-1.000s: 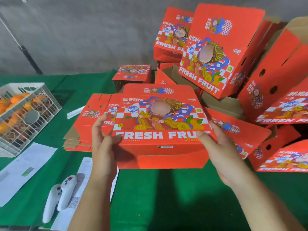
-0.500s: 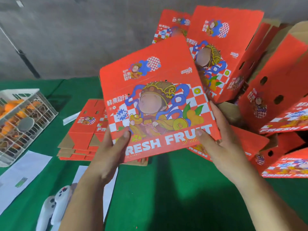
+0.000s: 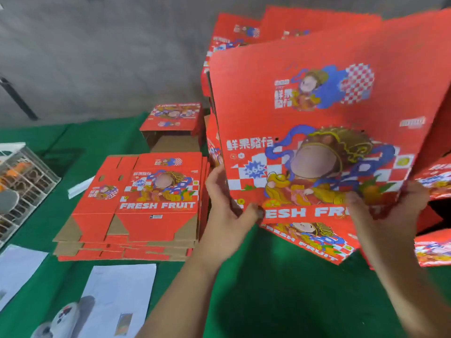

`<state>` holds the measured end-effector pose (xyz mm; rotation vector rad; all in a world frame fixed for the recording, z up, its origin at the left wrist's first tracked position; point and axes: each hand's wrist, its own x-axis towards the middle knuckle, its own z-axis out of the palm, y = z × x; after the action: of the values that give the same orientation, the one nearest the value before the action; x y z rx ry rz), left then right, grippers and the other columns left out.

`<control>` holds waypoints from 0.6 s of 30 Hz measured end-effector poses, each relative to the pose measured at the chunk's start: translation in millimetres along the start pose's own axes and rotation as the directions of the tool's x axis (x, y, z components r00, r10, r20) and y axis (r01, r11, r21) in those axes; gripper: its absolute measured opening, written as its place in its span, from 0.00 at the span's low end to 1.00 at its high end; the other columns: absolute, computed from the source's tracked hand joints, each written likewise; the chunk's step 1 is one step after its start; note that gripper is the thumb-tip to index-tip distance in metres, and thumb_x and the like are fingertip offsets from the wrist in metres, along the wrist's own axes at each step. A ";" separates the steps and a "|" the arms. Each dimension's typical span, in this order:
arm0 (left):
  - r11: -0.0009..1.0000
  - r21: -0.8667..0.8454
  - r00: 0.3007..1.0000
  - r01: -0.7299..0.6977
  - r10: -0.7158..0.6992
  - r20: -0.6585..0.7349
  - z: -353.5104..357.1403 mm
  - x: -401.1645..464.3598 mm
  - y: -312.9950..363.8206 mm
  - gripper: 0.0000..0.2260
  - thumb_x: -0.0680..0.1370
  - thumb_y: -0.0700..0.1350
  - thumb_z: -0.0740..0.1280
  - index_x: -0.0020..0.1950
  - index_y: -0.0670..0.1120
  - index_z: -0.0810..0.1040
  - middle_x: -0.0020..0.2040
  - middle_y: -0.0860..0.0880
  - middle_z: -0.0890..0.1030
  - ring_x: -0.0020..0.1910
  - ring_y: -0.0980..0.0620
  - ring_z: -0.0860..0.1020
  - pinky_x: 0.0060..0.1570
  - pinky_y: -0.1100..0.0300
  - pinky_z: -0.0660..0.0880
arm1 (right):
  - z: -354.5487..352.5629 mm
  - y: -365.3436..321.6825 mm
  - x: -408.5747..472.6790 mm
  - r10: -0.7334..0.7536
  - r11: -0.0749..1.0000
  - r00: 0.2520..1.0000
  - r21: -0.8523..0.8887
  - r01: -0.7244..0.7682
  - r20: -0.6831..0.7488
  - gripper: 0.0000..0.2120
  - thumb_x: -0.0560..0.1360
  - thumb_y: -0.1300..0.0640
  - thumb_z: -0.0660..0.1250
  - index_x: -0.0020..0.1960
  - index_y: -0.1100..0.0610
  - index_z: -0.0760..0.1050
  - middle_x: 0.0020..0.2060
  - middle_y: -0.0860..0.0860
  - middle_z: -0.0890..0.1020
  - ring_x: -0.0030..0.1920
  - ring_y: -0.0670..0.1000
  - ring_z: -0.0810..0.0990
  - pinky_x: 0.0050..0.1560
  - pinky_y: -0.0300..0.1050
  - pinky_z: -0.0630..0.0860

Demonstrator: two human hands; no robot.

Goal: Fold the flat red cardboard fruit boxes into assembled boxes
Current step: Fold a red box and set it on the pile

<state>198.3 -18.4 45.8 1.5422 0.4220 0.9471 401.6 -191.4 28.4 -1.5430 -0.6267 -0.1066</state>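
Green cloth-covered table [image 3: 268,301], grey plain wall [image 3: 97,57] behind it. Left hand [image 3: 227,211] holds the lower left edge of the red box [image 3: 317,142], thumb across the printed front by the "FRESH FRUIT" lettering, fingers behind; that grip is closed on the cardboard. Right hand [image 3: 388,211] holds the lower right edge the same way, thumb on the front, grip closed on the box. Box is up off the table, printed face toward the camera, tilted. Left of the left-hand grip, just beside it: stack of flat boxes [image 3: 136,211] lying on the cloth. Beyond that stack, an open assembled box [image 3: 173,128]. Behind and right of both grips: pile of assembled boxes [image 3: 244,37], more red boxes below the right hand, one lying under the held box [image 3: 310,242]. Far left of the grips: white wire basket [image 3: 26,181] with orange fruit, partly blurred. Below the left forearm: white paper sheets [image 3: 117,296] and a white controller [image 3: 61,320] at the frame edge. Versus half a second ago: the box is higher and further right, toward the pile, and fills more of the view; both hands stay on its lower edge; the flat stack is now fully uncovered.
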 end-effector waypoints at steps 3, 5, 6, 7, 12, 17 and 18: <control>0.998 0.007 0.988 0.065 -0.064 -0.139 -20.5 -8.9 -24.7 0.28 0.70 0.41 0.69 0.64 0.63 0.63 0.61 0.56 0.79 0.54 0.55 0.81 0.46 0.54 0.82 | 1.3 7.4 -22.4 -0.003 0.996 0.999 -0.088 0.007 0.053 0.32 0.67 0.40 0.76 0.65 0.37 0.63 0.56 0.32 0.77 0.56 0.40 0.80 0.57 0.40 0.75; 0.979 0.031 0.955 0.200 -0.188 -0.231 -44.7 -19.6 -45.5 0.24 0.69 0.43 0.69 0.63 0.57 0.68 0.53 0.50 0.84 0.44 0.45 0.82 0.38 0.48 0.78 | 10.6 13.3 -40.6 -0.023 0.993 0.982 -0.113 0.045 0.185 0.31 0.67 0.41 0.75 0.66 0.37 0.65 0.58 0.37 0.78 0.58 0.45 0.81 0.59 0.43 0.76; 0.966 0.042 0.934 0.254 -0.234 -0.272 -56.1 -25.9 -55.8 0.21 0.69 0.43 0.69 0.61 0.53 0.71 0.49 0.49 0.85 0.41 0.44 0.81 0.36 0.47 0.77 | 16.3 15.8 -48.9 -0.004 0.996 0.968 -0.084 0.027 0.253 0.32 0.68 0.41 0.75 0.67 0.37 0.65 0.60 0.40 0.78 0.59 0.47 0.82 0.60 0.45 0.76; 0.958 0.044 0.916 0.282 -0.255 -0.308 -64.7 -32.0 -64.2 0.19 0.70 0.42 0.68 0.60 0.50 0.73 0.48 0.51 0.86 0.42 0.47 0.81 0.38 0.51 0.79 | 21.6 18.1 -54.9 0.022 0.997 0.952 -0.077 0.002 0.304 0.34 0.69 0.41 0.75 0.71 0.38 0.65 0.63 0.42 0.77 0.62 0.47 0.81 0.62 0.46 0.77; 0.947 -0.007 0.860 0.321 -0.295 -0.416 -84.3 -53.9 -84.8 0.19 0.72 0.37 0.67 0.61 0.50 0.75 0.56 0.48 0.86 0.54 0.52 0.83 0.55 0.59 0.79 | 45.6 9.2 -63.4 0.015 0.964 0.913 -0.249 0.095 0.408 0.41 0.71 0.36 0.70 0.78 0.51 0.63 0.70 0.45 0.66 0.70 0.29 0.63 0.67 0.25 0.60; 0.878 0.026 0.761 0.478 -0.398 -0.513 -115.5 -89.4 -92.9 0.23 0.70 0.37 0.73 0.65 0.42 0.75 0.51 0.43 0.86 0.50 0.47 0.84 0.54 0.50 0.81 | 60.2 7.9 -89.9 0.162 0.978 0.764 -0.206 -0.039 0.624 0.37 0.71 0.38 0.72 0.75 0.48 0.65 0.70 0.43 0.71 0.72 0.38 0.68 0.70 0.35 0.66; 0.866 0.044 0.753 0.498 -0.406 -0.518 -117.5 -97.7 -94.2 0.21 0.71 0.34 0.72 0.63 0.43 0.76 0.49 0.45 0.87 0.49 0.47 0.85 0.52 0.53 0.81 | 58.4 13.5 -98.3 0.210 0.973 0.741 -0.208 -0.097 0.637 0.35 0.71 0.40 0.72 0.74 0.47 0.66 0.69 0.43 0.74 0.70 0.39 0.71 0.69 0.36 0.68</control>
<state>73.5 6.8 -80.8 1.2430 1.2299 0.9188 307.0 -166.5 -32.3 -1.7862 -1.0594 0.5590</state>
